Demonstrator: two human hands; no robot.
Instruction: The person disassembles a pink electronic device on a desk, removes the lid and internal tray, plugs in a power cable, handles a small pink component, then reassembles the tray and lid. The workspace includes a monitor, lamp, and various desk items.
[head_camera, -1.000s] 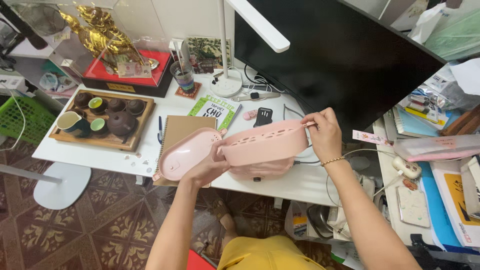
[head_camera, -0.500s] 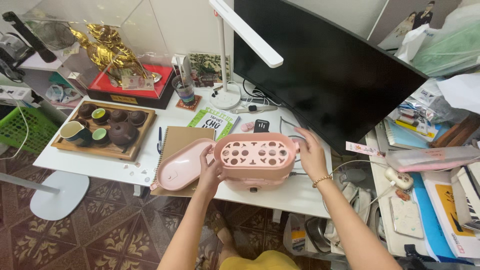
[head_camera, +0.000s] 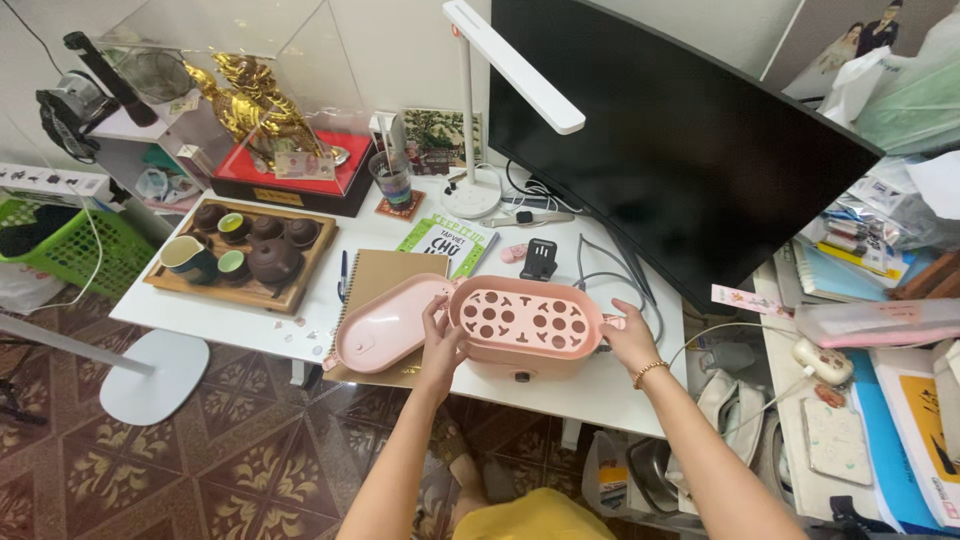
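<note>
Head view looked down on a white tabletop (head_camera: 300, 335) where both hands held a pink oval appliance (head_camera: 525, 345) near the front edge. A pink perforated tray (head_camera: 525, 318), pierced with round and odd-shaped holes, sat level in the top of the appliance. The left hand (head_camera: 440, 345) gripped the tray's left end, fingers curled over the rim, while the right hand (head_camera: 630, 340) closed around the small handle at its right end; a beaded bracelet (head_camera: 650, 372) circled that wrist. Just left of the appliance, touching it, a pink oval lid (head_camera: 385, 325) lay upside down, partly on a brown spiral notebook (head_camera: 380, 270). A blue pen (head_camera: 343, 275) lay beside the notebook, and a green-covered book (head_camera: 445, 240) lay behind it. Farther left stood a wooden tea tray (head_camera: 290, 290) bearing a dark teapot (head_camera: 273, 262) and small cups. Behind it a golden figurine (head_camera: 255, 105) stood in a clear case on a red base, and a glass (head_camera: 392, 180) rested on a coaster nearby. A white desk lamp (head_camera: 515, 70) rose from a round base at the back, next to a large dark monitor (head_camera: 680, 150). Grey cables (head_camera: 600, 280) ran behind the appliance. To the right, a second surface held stacked books and papers (head_camera: 900, 400).
</note>
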